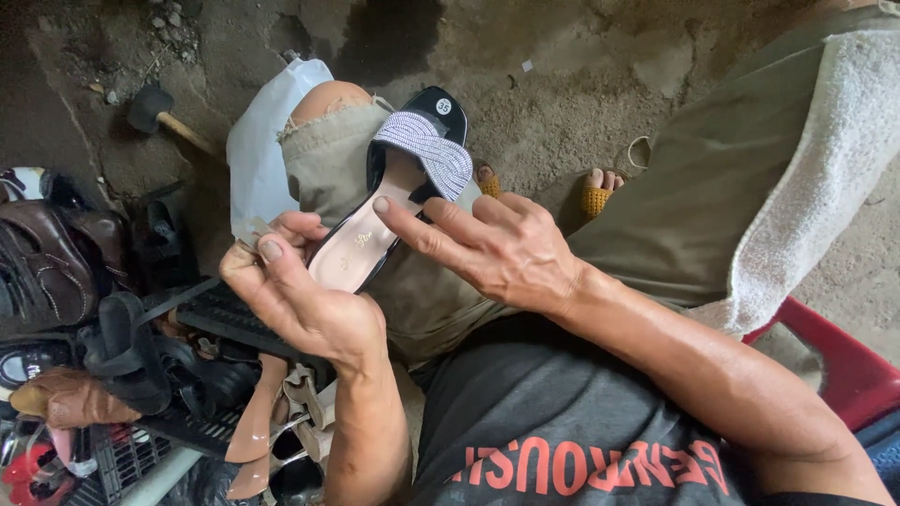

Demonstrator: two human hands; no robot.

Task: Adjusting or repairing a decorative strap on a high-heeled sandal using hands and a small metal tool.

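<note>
Shirt (553,440) first, since it sits closest to the camera: dark grey with orange print, filling the bottom of the view. Just past it our two hands meet over a sandal (389,215) that lies across our left knee, on the olive shorts (694,187). Our left hand (300,300) has thumb and fingers curled in around the heel end, pinching something small and pale at the edge; we can't tell what that bit is. Our right hand (497,248) is spread fairly flat, with the index finger stretched out and its tip pressing on the pinkish insole, so it's touching rather than gripping. The sandal has a black sole, a woven white-and-grey strap (427,150) knotted over the toe, and a round sticker (443,107) at the tip.

Off to the left there's a heap of old shoes (84,309) on a black crate (141,450), some brown, some black, plus a couple of tan soles. A white towel (825,169) is draped over our right thigh, and a red seat (844,361) peeks out under it. Further out, a white bag (258,159) sits behind the knee, our toes in yellow sandals (595,199) rest on the dirt floor (562,75), and a mallet (155,112) lies at top left.
</note>
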